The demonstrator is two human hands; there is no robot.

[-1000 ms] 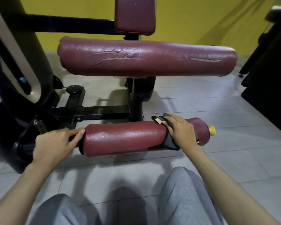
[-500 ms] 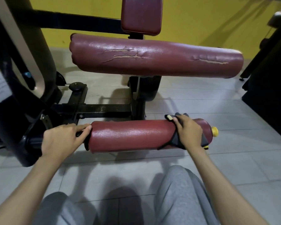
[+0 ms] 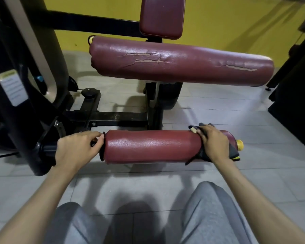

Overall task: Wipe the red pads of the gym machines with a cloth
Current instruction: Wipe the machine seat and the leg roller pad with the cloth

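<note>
A short red roller pad [image 3: 151, 147] lies across the machine's low bar in front of my knees. My right hand [image 3: 213, 144] presses a dark grey cloth [image 3: 200, 155] with a yellow edge over the pad's right end, fingers wrapped over the top. My left hand [image 3: 76, 148] grips the black bar [image 3: 48, 149] just left of the pad. Farther back sits a long cracked red roller pad [image 3: 183, 64], and above it a small red back pad [image 3: 162, 16].
The black machine frame [image 3: 25, 85] with a white label stands at the left. A yellow end cap [image 3: 239, 144] sticks out of the lower roller's right end. Dark equipment [image 3: 296, 88] fills the right side. Grey floor tiles [image 3: 209, 106] and my grey-trousered knees lie below.
My right hand has slid the cloth rightward along the lower pad toward its end. The left hand keeps its hold on the bar. The camera has shifted, so the machine appears farther right.
</note>
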